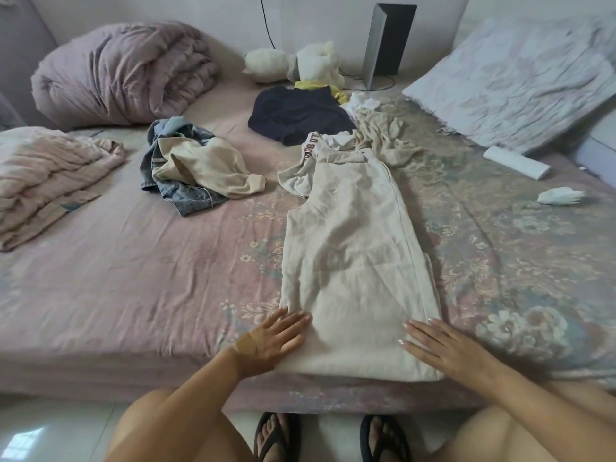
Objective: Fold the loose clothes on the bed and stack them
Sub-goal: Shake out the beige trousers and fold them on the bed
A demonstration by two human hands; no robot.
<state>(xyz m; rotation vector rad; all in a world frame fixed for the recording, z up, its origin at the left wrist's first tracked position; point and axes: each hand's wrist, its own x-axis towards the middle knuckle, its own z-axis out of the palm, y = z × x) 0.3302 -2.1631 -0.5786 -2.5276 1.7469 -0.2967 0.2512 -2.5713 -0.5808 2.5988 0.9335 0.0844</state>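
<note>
Cream trousers [353,261] lie flat and lengthwise on the bed, their near end at the bed's front edge. My left hand [273,338] rests flat with straight fingers on the near left corner. My right hand [446,351] presses flat on the near right corner. Further back lie a white shirt with red lettering [310,171], a beige crumpled cloth [386,135], a dark navy garment [300,115], and a cream top [206,168] on top of blue jeans [180,191].
A rolled pink quilt [123,71] and a folded pink blanket [43,181] sit at the left. A pillow [520,78] leans at the back right, beside a white tube [516,161] and crumpled tissue [560,196]. Plush toys [300,61] and a speaker [386,41] stand by the wall.
</note>
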